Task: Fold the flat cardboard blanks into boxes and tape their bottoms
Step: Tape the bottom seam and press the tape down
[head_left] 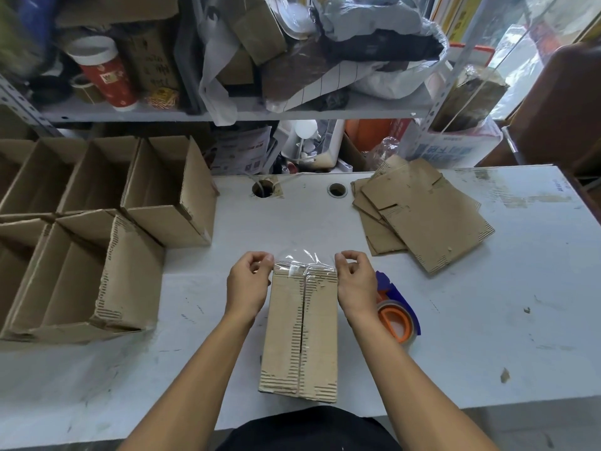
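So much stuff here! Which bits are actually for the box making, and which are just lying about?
For the job: box being taped, clear tape strip pinched by left hand and right hand, tape dispenser, flat blanks, finished boxes.

Lying about: red cup, plastic bags, shelf clutter.

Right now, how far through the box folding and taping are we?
Done: several open folded boxes stand at the table's left. In hand: one box lies bottom up, its centre seam not yet covered; the left hand and right hand pinch a clear tape strip across its far edge. The tape dispenser lies beside it. Left: a stack of flat blanks at the right.
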